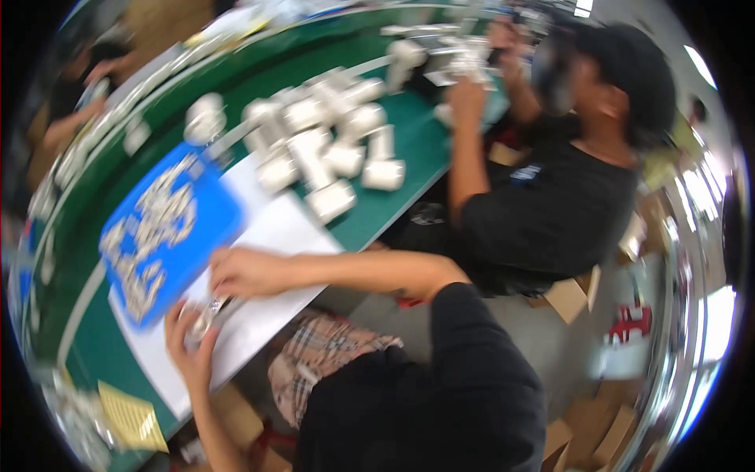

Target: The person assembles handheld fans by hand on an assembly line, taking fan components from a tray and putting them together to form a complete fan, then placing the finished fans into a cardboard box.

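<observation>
Long green bench (pixel 393 212) curves off across the shot. On it: a white sheet (pixel 267 307) at the near edge, a blue tray (pixel 169 228) of small pale parts partly over it, and a bunch of white blocks (pixel 330 149) further along.

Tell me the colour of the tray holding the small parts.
Blue tray, seen in the head view.

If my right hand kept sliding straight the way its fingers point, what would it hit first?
Most likely the blue tray. The right hand lies on the white sheet with fingers pointing left at the tray's near edge, almost touching it. The picture is blurred, so depth is uncertain.
</observation>
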